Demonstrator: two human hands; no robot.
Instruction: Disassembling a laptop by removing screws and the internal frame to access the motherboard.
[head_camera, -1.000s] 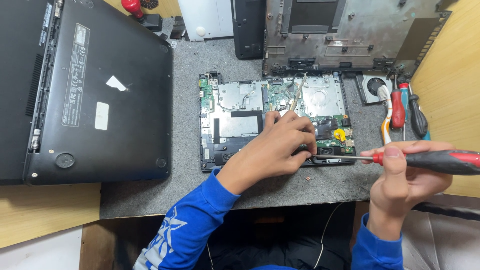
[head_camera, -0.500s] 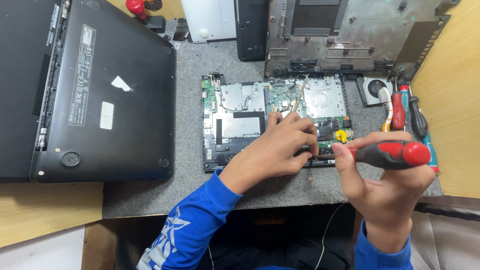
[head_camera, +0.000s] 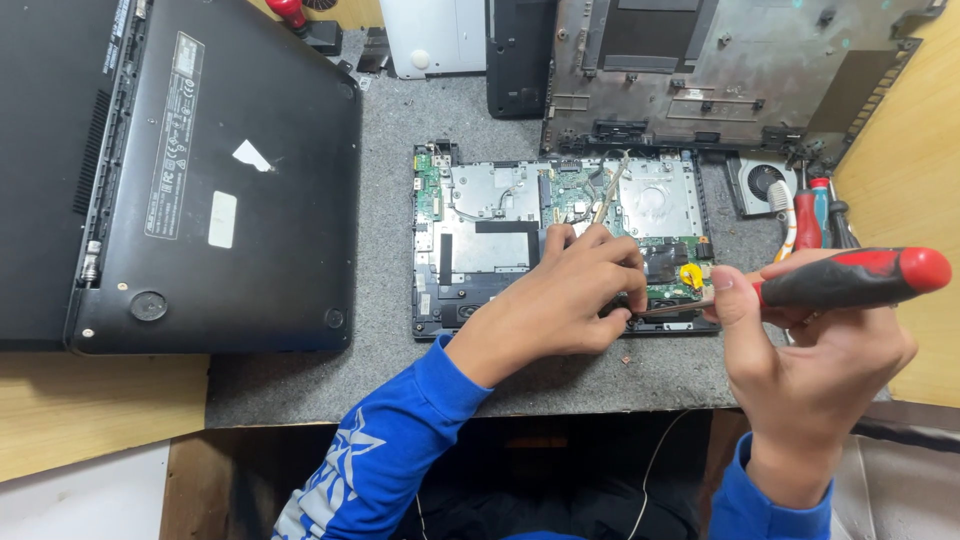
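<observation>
Half a second back the screwdriver (head_camera: 840, 280) was angled; now the right hand (head_camera: 815, 350), grip clamped on its handle, holds it flat, tip by the left hand (head_camera: 560, 300) pinching at the laptop board (head_camera: 500, 240) on the tabletop (head_camera: 380, 360).

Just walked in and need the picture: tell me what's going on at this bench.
A person works on an opened laptop base lying on a grey mat. The left hand presses on its circuit board, while the right hand holds a red-and-black screwdriver, tip at the board's front edge. A closed black laptop lies to the left.
</observation>
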